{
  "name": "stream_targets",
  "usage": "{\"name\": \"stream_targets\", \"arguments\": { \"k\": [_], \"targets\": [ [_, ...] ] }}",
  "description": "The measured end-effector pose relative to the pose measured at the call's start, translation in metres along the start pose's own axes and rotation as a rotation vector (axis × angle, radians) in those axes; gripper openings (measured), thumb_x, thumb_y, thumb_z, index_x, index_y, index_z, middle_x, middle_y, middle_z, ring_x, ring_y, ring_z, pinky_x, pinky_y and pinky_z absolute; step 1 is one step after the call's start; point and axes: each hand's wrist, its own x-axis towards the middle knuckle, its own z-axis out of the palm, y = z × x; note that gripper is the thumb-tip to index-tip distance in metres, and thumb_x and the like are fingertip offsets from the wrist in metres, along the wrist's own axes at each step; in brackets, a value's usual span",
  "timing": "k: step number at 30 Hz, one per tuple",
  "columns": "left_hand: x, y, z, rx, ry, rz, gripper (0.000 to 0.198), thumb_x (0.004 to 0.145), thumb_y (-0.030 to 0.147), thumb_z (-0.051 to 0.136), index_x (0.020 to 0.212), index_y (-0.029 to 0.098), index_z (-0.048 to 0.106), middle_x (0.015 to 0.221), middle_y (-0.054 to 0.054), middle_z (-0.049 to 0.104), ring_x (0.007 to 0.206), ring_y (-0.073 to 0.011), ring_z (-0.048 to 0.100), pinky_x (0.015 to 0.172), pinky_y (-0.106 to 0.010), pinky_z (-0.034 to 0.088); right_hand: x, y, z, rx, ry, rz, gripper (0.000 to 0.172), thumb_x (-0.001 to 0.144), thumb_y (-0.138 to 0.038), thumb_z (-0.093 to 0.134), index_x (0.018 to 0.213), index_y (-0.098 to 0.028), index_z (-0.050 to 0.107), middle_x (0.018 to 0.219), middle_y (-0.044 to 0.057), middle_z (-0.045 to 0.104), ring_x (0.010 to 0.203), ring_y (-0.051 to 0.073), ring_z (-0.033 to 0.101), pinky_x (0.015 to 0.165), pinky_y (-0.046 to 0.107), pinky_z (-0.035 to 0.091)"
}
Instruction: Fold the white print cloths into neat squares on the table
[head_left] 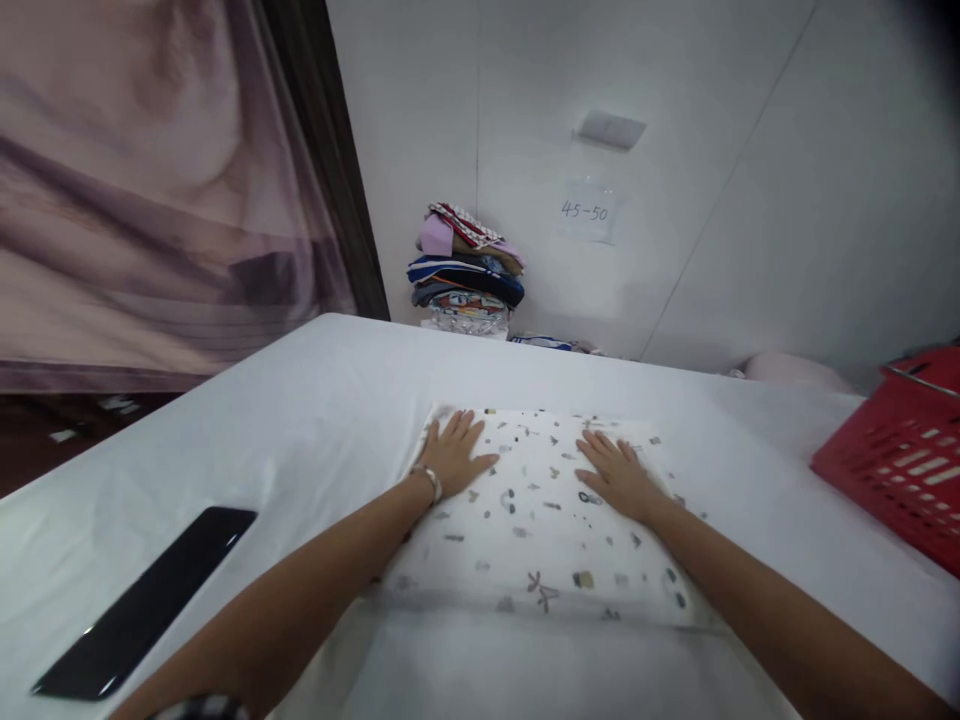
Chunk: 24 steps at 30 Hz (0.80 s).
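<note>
A white cloth with small scattered prints point(536, 510) lies flat on the white-covered table, spread between my arms. Near its far left corner, my left hand point(451, 455) rests palm down with fingers spread. My right hand point(619, 477) presses flat on the far right part of the same cloth, its fingers also apart. Neither hand grips anything. A light bracelet point(430, 482) circles my left wrist. Closest to me, the cloth's lower part looks sheer or blurred, and I cannot tell which.
A black flat board point(150, 605) lies at the left on the table point(300, 400). Behind the table's far edge rises a stack of folded clothes point(466, 270). A red plastic basket point(900, 450) stands at the right. A pink curtain point(150, 200) hangs at the left.
</note>
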Motion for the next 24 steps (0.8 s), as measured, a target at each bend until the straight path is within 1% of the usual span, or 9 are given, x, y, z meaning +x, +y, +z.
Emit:
{"name": "stream_targets", "arguments": {
  "k": [2, 5, 10, 13, 15, 17, 19, 22, 24],
  "targets": [
    [-0.005, -0.008, 0.007, -0.027, -0.074, -0.077, 0.074, 0.08, 0.066, 0.022, 0.138, 0.019, 0.028, 0.148, -0.007, 0.014, 0.135, -0.0284, 0.009, 0.106, -0.054, 0.005, -0.008, -0.003, 0.014, 0.021, -0.04, 0.037, 0.063, 0.086, -0.059, 0.019, 0.14, -0.026, 0.022, 0.148, 0.003, 0.014, 0.135, 0.023, 0.009, 0.108, 0.048, 0.007],
    [-0.002, -0.012, 0.011, -0.045, -0.099, -0.08, 0.076, 0.079, 0.068, 0.019, 0.14, 0.021, 0.024, 0.148, -0.005, 0.01, 0.136, -0.0274, 0.005, 0.106, -0.054, 0.004, -0.008, 0.001, 0.022, 0.03, -0.03, 0.051, 0.064, 0.085, -0.061, 0.019, 0.139, -0.027, 0.025, 0.148, 0.002, 0.015, 0.136, 0.022, 0.008, 0.108, 0.048, 0.006],
    [0.002, -0.007, -0.002, -0.086, -0.089, -0.088, 0.066, 0.084, 0.062, 0.02, 0.136, 0.024, 0.031, 0.147, -0.005, 0.016, 0.135, -0.0251, 0.01, 0.106, -0.053, 0.01, 0.001, 0.001, 0.012, 0.058, -0.07, 0.051, 0.065, 0.085, -0.061, 0.021, 0.139, -0.024, 0.028, 0.147, 0.004, 0.017, 0.135, 0.023, 0.009, 0.108, 0.049, 0.007],
    [-0.021, -0.005, -0.015, -0.11, -0.09, -0.117, 0.061, 0.085, 0.06, 0.023, 0.134, 0.025, 0.036, 0.146, -0.006, 0.019, 0.135, -0.0253, 0.015, 0.105, -0.052, 0.015, -0.017, 0.002, 0.0, 0.067, -0.093, 0.119, 0.064, 0.086, -0.06, 0.018, 0.138, -0.025, 0.029, 0.147, 0.004, 0.016, 0.135, 0.024, 0.009, 0.107, 0.051, 0.011],
    [-0.05, -0.006, -0.018, -0.084, -0.053, -0.094, 0.065, 0.083, 0.062, 0.025, 0.135, 0.024, 0.034, 0.146, -0.006, 0.019, 0.135, -0.0253, 0.013, 0.106, -0.051, 0.012, -0.042, 0.007, -0.003, 0.015, -0.025, 0.165, 0.063, 0.086, -0.06, 0.019, 0.138, -0.027, 0.029, 0.147, 0.003, 0.015, 0.135, 0.025, 0.008, 0.107, 0.052, 0.01],
    [-0.079, -0.01, -0.015, -0.051, -0.025, -0.066, 0.068, 0.082, 0.063, 0.027, 0.136, 0.023, 0.032, 0.146, -0.006, 0.022, 0.135, -0.0246, 0.013, 0.107, -0.05, 0.009, -0.069, 0.017, 0.001, -0.044, 0.033, 0.221, 0.062, 0.085, -0.06, 0.023, 0.137, -0.028, 0.03, 0.147, 0.003, 0.017, 0.135, 0.026, 0.008, 0.106, 0.054, 0.009],
    [-0.1, -0.015, -0.01, -0.051, -0.028, -0.061, 0.065, 0.083, 0.061, 0.027, 0.137, 0.024, 0.03, 0.145, -0.006, 0.024, 0.135, -0.0241, 0.015, 0.107, -0.05, 0.011, -0.09, 0.028, 0.009, -0.042, 0.035, 0.284, 0.06, 0.086, -0.057, 0.024, 0.136, -0.026, 0.033, 0.146, 0.004, 0.02, 0.135, 0.026, 0.01, 0.105, 0.054, 0.015],
    [-0.109, -0.017, -0.005, -0.057, -0.013, -0.075, 0.062, 0.084, 0.059, 0.028, 0.137, 0.026, 0.031, 0.145, -0.005, 0.024, 0.135, -0.0238, 0.015, 0.107, -0.05, 0.012, -0.1, 0.039, 0.021, 0.024, 0.03, 0.313, 0.058, 0.087, -0.054, 0.023, 0.135, -0.024, 0.035, 0.146, 0.003, 0.02, 0.135, 0.024, 0.011, 0.104, 0.051, 0.023],
    [-0.106, -0.016, -0.006, -0.065, -0.017, -0.08, 0.061, 0.084, 0.058, 0.029, 0.136, 0.026, 0.033, 0.145, -0.004, 0.024, 0.135, -0.0236, 0.015, 0.106, -0.05, 0.013, -0.096, 0.04, 0.021, 0.07, 0.033, 0.312, 0.058, 0.086, -0.055, 0.027, 0.135, -0.023, 0.036, 0.146, 0.003, 0.02, 0.135, 0.024, 0.01, 0.104, 0.05, 0.023]
  ]
}}
